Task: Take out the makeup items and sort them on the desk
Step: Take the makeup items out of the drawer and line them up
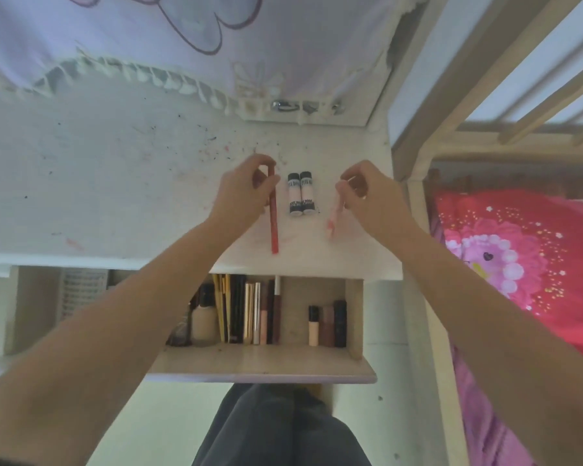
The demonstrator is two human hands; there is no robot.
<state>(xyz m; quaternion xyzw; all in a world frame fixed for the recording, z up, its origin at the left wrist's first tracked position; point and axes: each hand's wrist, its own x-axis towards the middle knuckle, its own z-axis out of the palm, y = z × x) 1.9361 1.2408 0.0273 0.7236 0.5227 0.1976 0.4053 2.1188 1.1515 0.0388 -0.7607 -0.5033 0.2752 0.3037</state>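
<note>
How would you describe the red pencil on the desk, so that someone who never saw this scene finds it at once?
Look at the white desk above the open drawer. Near its front edge, two short white tubes lie side by side. The red pencil lies just left of them, pinched by the left hand. It is long, thin and plain red, unlike the stubby tubes.

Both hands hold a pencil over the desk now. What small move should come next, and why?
Probably lower the left hand and lay its red pencil flat beside the two white tubes, since more makeup waits in the open drawer.
</note>
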